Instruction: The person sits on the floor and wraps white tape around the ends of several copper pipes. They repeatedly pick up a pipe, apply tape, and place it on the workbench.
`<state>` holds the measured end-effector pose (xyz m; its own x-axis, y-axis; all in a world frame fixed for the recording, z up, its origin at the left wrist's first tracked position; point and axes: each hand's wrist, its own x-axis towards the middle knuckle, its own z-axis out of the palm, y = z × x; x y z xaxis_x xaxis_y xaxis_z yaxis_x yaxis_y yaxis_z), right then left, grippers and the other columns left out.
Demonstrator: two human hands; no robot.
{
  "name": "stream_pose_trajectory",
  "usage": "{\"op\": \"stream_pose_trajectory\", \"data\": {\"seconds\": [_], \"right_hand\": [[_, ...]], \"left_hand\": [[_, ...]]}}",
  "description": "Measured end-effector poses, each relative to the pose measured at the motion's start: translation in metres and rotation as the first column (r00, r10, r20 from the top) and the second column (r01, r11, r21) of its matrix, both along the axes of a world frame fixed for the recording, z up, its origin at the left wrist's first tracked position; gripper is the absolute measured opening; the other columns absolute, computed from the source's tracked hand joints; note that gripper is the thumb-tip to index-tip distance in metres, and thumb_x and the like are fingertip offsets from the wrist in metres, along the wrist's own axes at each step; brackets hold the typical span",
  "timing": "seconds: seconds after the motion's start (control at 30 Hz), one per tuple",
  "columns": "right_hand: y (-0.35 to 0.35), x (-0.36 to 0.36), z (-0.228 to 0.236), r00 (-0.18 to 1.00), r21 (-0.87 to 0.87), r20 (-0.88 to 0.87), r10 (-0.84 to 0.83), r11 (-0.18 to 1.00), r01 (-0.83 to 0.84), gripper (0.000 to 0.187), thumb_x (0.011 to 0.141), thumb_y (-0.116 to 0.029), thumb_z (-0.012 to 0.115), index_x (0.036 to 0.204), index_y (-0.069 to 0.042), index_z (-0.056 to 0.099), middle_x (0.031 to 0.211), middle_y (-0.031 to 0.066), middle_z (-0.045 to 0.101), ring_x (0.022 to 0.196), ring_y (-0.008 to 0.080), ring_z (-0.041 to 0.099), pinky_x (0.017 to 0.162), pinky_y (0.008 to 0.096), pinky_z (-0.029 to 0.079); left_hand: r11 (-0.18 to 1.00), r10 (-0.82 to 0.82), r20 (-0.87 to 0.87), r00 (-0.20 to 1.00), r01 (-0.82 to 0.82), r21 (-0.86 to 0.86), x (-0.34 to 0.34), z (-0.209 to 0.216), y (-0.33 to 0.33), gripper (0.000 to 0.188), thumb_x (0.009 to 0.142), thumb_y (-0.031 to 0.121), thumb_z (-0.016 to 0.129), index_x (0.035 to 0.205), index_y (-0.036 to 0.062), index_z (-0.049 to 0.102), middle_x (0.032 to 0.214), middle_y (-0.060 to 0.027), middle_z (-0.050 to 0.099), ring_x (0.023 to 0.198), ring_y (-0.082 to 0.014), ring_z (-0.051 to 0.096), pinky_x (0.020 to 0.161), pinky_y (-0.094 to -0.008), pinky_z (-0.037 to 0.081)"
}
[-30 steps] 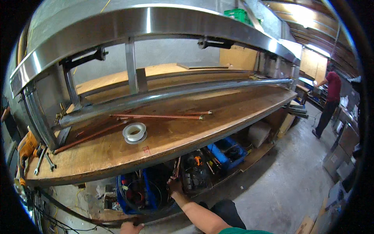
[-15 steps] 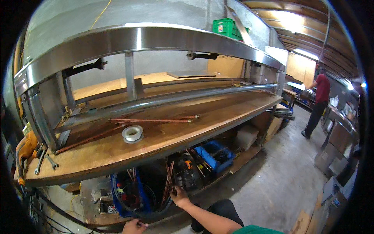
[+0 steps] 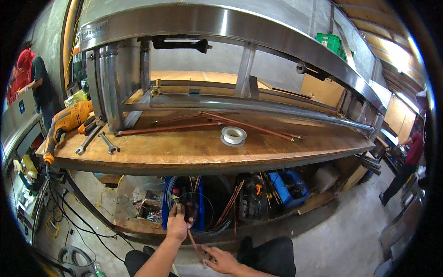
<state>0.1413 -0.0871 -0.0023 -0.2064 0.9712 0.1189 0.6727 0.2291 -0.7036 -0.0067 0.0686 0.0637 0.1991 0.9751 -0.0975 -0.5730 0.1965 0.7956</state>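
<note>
My left hand (image 3: 177,224) is closed around a thin copper tube (image 3: 193,241), with a small fitting at its upper end just above my fingers. Lower down, the fingers of my right hand (image 3: 222,261) pinch the same tube near its lower end. Both hands are in front of the lower shelf, by a blue bin (image 3: 197,212). More copper tubes (image 3: 230,203) lean beside a coil of grey wire there. On the wooden bench top above, several reddish tubes (image 3: 258,123) lie crossed behind a white roll of tape (image 3: 233,135).
Two wrenches (image 3: 110,144) and an orange power drill (image 3: 69,121) lie at the bench's left end. A long stainless steel frame (image 3: 221,23) stands on the bench. Black cables (image 3: 83,228) hang at lower left. A blue crate (image 3: 288,187) sits on the shelf. People stand at far left and right.
My view has turned left. My right hand has left the shelf's tubes, and a copper tube is now between both hands. The left hand has risen and closed on it.
</note>
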Motion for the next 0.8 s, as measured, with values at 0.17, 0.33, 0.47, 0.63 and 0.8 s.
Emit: {"op": "stream_pose_trajectory", "data": {"seconds": [0.17, 0.33, 0.47, 0.63, 0.8], "right_hand": [[0.048, 0.043, 0.175, 0.993, 0.709, -0.098, -0.058, 0.697, 0.111, 0.010, 0.079, -0.009, 0.067, 0.088, -0.004, 0.069, 0.085, 0.0120, 0.069, 0.082, 0.0282, 0.068, 0.076, 0.0389, 0.055], [0.107, 0.065, 0.317, 0.960, 0.750, 0.052, -0.273, 0.646, 0.143, 0.032, 0.083, -0.013, 0.067, 0.113, 0.000, 0.064, 0.103, 0.0153, 0.065, 0.096, 0.0287, 0.062, 0.084, 0.0353, 0.049], [0.155, 0.092, 0.319, 0.806, 0.646, 0.427, -0.411, 0.762, 0.046, 0.038, 0.084, -0.024, 0.069, 0.113, 0.001, 0.065, 0.109, 0.0193, 0.064, 0.105, 0.0381, 0.059, 0.097, 0.0391, 0.045], [0.151, 0.080, 0.319, 0.904, 0.550, 0.224, -0.364, 0.813, 0.191, 0.033, 0.083, -0.026, 0.071, 0.099, 0.002, 0.067, 0.114, 0.0230, 0.063, 0.110, 0.0349, 0.059, 0.097, 0.0367, 0.045], [0.105, 0.052, 0.269, 0.880, 0.725, -0.327, 0.344, 0.688, 0.000, 0.026, 0.075, -0.024, 0.072, 0.074, -0.006, 0.053, 0.116, 0.0257, 0.062, 0.105, 0.0304, 0.061, 0.085, 0.0421, 0.051]], "left_hand": [[0.985, -0.163, 0.034, 0.986, 0.164, -0.057, -0.035, -0.007, 0.003, 0.036, 0.104, 0.043, 0.042, 0.111, 0.0097, 0.055, 0.073, -0.0063, 0.058, 0.051, -0.0117, 0.043, 0.043, -0.0234, 0.033], [0.974, -0.225, -0.137, 0.965, 0.227, -0.002, -0.040, 0.007, -0.008, 0.041, 0.105, 0.042, 0.035, 0.109, 0.0069, 0.056, 0.074, -0.0080, 0.059, 0.049, -0.0122, 0.042, 0.045, -0.0248, 0.034], [0.951, -0.308, 0.021, 0.951, 0.308, 0.029, -0.030, -0.008, -0.007, 0.043, 0.104, 0.042, 0.033, 0.109, 0.0059, 0.057, 0.076, -0.0103, 0.061, 0.048, -0.0122, 0.044, 0.045, -0.0245, 0.036], [0.960, -0.279, -0.095, 0.956, 0.280, 0.003, -0.044, -0.008, -0.012, 0.047, 0.105, 0.046, 0.034, 0.124, 0.0100, 0.056, 0.072, -0.0079, 0.061, 0.049, -0.0096, 0.043, 0.045, -0.0225, 0.035], [0.987, -0.151, -0.205, 0.967, 0.160, 0.025, -0.050, 0.004, -0.017, 0.038, 0.104, 0.042, 0.037, 0.115, 0.0116, 0.057, 0.065, -0.0072, 0.058, 0.043, -0.0097, 0.039, 0.042, -0.0234, 0.033]]}}
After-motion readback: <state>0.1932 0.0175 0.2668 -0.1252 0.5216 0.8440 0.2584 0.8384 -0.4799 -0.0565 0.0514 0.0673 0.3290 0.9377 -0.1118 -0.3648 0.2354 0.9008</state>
